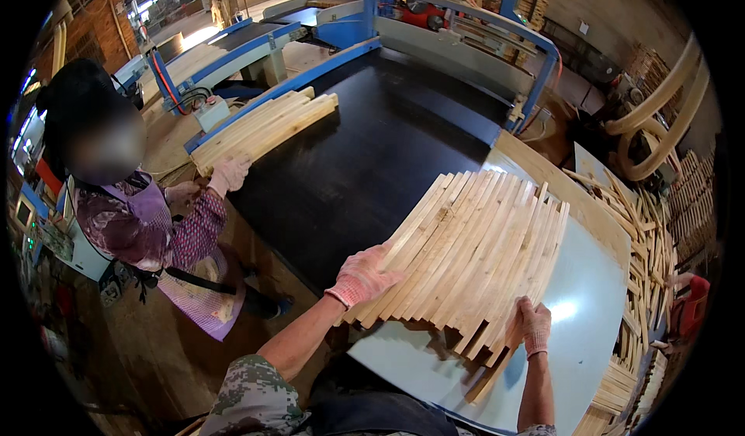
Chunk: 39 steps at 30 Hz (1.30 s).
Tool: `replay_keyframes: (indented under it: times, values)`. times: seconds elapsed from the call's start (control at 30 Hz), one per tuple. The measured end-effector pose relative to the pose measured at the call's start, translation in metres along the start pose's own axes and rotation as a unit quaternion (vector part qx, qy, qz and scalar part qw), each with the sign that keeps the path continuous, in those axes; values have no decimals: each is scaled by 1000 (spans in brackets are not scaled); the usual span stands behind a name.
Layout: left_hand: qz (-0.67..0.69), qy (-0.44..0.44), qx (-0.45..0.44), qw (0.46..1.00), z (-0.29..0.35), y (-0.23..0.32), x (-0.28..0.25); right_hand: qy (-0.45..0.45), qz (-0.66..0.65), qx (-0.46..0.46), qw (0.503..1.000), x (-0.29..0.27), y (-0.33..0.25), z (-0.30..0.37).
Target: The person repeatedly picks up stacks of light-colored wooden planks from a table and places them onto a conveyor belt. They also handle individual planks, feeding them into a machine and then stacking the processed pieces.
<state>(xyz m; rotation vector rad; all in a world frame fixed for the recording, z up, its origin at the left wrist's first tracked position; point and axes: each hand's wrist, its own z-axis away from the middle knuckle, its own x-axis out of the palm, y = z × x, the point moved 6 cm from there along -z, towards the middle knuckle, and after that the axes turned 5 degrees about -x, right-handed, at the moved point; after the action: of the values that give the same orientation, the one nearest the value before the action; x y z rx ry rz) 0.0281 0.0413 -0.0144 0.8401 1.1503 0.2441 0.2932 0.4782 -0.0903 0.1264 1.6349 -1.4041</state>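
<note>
A wide, flat row of pale wooden strips [473, 242], stacked in places, lies side by side over a smooth light-grey tabletop [582, 304] and reaches to the black belt. Their near ends are uneven, and a few strips poke out lower than the rest. My left hand [365, 275], in a pinkish knit glove, grips the left edge of the row. At the near right corner my right hand [534, 326], gloved alike, is closed around the outer strips; its fingertips are partly hidden behind the wood.
A black conveyor belt [365, 141] runs away under a blue frame [466, 9]. On the left a co-worker [147, 211] holds another bundle of strips [264, 129] at the belt's edge. Loose strips [640, 265] lie heaped on the right, below thick curved hoses [667, 110].
</note>
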Motion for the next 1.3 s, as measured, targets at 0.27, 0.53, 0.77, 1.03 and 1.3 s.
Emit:
replay_keyframes:
  times: [0.27,0.53,0.77,1.03,1.3]
  values:
    - [-110,60,44,991,-53,-106,-107,-39,27,-31,998,109,-160,42]
    - [-153,213,24,965,-39,-193,-196,-136,6,-115,984,232,-305,58]
    - [270,298,27,915,52,-215,-217,-226,35,-81,970,354,-393,32]
    - [436,105,84,890,46,-135,-155,-115,-2,-414,903,326,-349,63]
    - [420,-131,201,875,46,-27,-40,-391,-421,4,819,194,-204,250]
